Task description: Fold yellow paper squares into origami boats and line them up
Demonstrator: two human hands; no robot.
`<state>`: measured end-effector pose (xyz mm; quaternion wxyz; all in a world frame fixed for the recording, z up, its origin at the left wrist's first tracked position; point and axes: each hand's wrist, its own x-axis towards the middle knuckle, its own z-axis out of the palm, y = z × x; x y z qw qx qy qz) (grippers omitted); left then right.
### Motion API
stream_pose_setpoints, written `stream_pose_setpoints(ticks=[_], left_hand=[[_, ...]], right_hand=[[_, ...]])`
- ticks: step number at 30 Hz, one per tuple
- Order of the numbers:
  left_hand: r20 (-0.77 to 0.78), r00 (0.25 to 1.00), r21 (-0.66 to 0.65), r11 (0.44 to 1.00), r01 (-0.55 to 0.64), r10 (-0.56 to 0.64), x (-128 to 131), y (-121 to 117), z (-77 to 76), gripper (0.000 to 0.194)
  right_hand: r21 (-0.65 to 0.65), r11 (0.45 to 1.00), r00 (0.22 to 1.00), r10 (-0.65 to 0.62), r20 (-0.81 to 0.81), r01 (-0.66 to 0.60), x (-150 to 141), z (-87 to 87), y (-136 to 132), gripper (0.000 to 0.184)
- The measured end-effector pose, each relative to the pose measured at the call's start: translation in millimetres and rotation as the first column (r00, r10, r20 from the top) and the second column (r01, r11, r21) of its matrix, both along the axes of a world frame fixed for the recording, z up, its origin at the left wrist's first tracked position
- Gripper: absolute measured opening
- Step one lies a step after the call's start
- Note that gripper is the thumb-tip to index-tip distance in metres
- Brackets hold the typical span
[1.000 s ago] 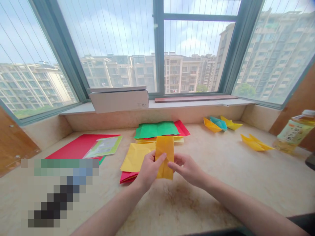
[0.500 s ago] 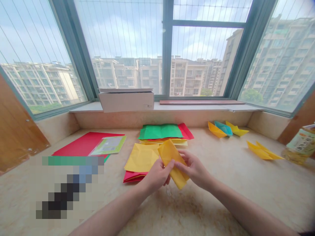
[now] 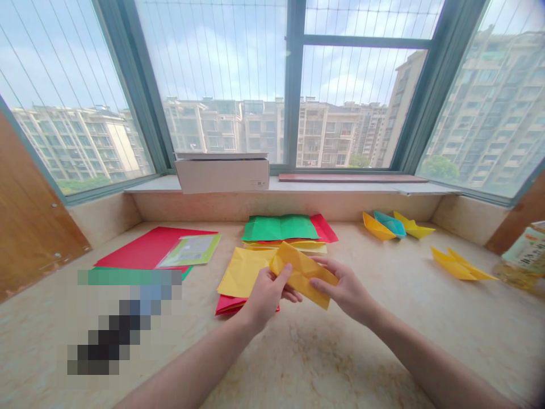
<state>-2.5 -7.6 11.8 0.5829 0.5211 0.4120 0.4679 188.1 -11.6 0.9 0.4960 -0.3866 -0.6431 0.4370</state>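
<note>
A folded sheet of yellow paper (image 3: 304,272) is held up between my two hands, above the counter. My left hand (image 3: 272,289) grips its left end, thumb on top and fingers underneath. At the right end, my right hand (image 3: 336,281) is closed on the paper with the thumb on its face and fingers behind the far edge. Just behind and left of my left hand lies a stack of creased yellow sheets (image 3: 240,272) over red ones (image 3: 227,305). Farther back sit a creased green sheet (image 3: 281,227), a red sheet (image 3: 326,227) and more yellow paper.
Folded paper boats in orange (image 3: 378,226), blue (image 3: 390,224) and yellow (image 3: 413,225) stand at back right, with another yellow boat (image 3: 462,265) nearer. A jar (image 3: 525,258) is at the right edge. Red paper (image 3: 140,247) and a green-edged packet (image 3: 191,250) lie left. A white box (image 3: 221,175) rests on the sill.
The yellow paper has turned to lie more sideways, and its folded face looks wider. My hands have moved slightly apart along it. The view has shifted a little.
</note>
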Motion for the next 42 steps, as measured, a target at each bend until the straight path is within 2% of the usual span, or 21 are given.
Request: stream_pose_setpoints(ticks=[4, 10, 16, 26, 29, 31, 33, 35, 37, 39, 40, 41, 42], left_hand=[[0.040, 0.999, 0.009, 0.999, 0.032, -0.032, -3.0, -2.3, 3.2, 0.046], [-0.035, 0.999, 0.088, 0.996, -0.016, 0.019, -12.0, 7.0, 3.6, 0.041], [-0.030, 0.999, 0.112, 0.993, -0.035, 0.039, -16.9, 16.2, 1.2, 0.037], [-0.069, 0.997, 0.104, 0.994, -0.015, 0.023, -12.9, 29.2, -22.2, 0.040], [-0.072, 0.997, 0.143, 0.989, 0.025, -0.015, -14.0, 31.4, -22.7, 0.039], [-0.115, 0.993, 0.208, 0.978, 0.009, 0.016, -16.0, 32.2, -23.2, 0.040], [-0.216, 0.966, 0.330, 0.942, -0.065, 0.142, -18.5, 33.5, -25.1, 0.045], [-0.328, 0.901, 0.463, 0.880, -0.109, 0.284, -21.1, 35.6, -26.6, 0.048], [-0.357, 0.831, 0.623, 0.772, -0.128, 0.426, -22.8, 37.5, -24.0, 0.052], [-0.387, 0.794, 0.765, 0.644, -0.008, 0.469, -21.8, 38.3, -15.5, 0.058], [-0.430, 0.789, 0.783, 0.616, 0.085, 0.438, -19.6, 38.2, -9.5, 0.060], [-0.488, 0.786, 0.766, 0.619, 0.176, 0.381, -16.2, 38.1, -2.9, 0.060], [-0.542, 0.780, 0.723, 0.647, 0.242, 0.314, -11.7, 38.1, 3.5, 0.057]], right_hand=[[-0.014, 0.999, 0.999, -0.048, -0.021, 0.048, 5.0, -0.9, 3.7, 0.047], [-0.069, 0.996, 0.997, 0.059, 0.055, -0.055, 15.3, -2.4, 10.2, 0.046], [-0.076, 0.996, 0.983, -0.067, -0.169, 0.055, 22.7, -2.4, 21.1, 0.054], [0.054, 0.969, 0.971, -0.239, -0.018, 0.240, 23.5, -21.7, 40.9, 0.061], [0.044, 0.974, 0.972, -0.220, -0.079, 0.224, 21.5, -21.2, 43.8, 0.063], [0.045, 0.974, 0.969, -0.213, -0.124, 0.220, 21.9, -20.3, 46.0, 0.062], [0.086, 0.963, 0.963, -0.247, -0.104, 0.256, 24.5, -20.2, 48.7, 0.058], [0.149, 0.942, 0.954, -0.297, -0.040, 0.299, 28.5, -20.8, 51.6, 0.054], [0.192, 0.930, 0.947, -0.321, 0.003, 0.314, 32.3, -19.9, 54.0, 0.052], [0.235, 0.930, 0.950, -0.304, 0.064, 0.282, 34.3, -15.1, 55.5, 0.046], [0.260, 0.934, 0.953, -0.281, 0.113, 0.244, 34.4, -10.7, 55.9, 0.043], [0.284, 0.938, 0.953, -0.252, 0.169, 0.198, 33.7, -5.1, 56.2, 0.039], [0.304, 0.942, 0.949, -0.217, 0.227, 0.142, 32.4, 1.4, 56.5, 0.036]])
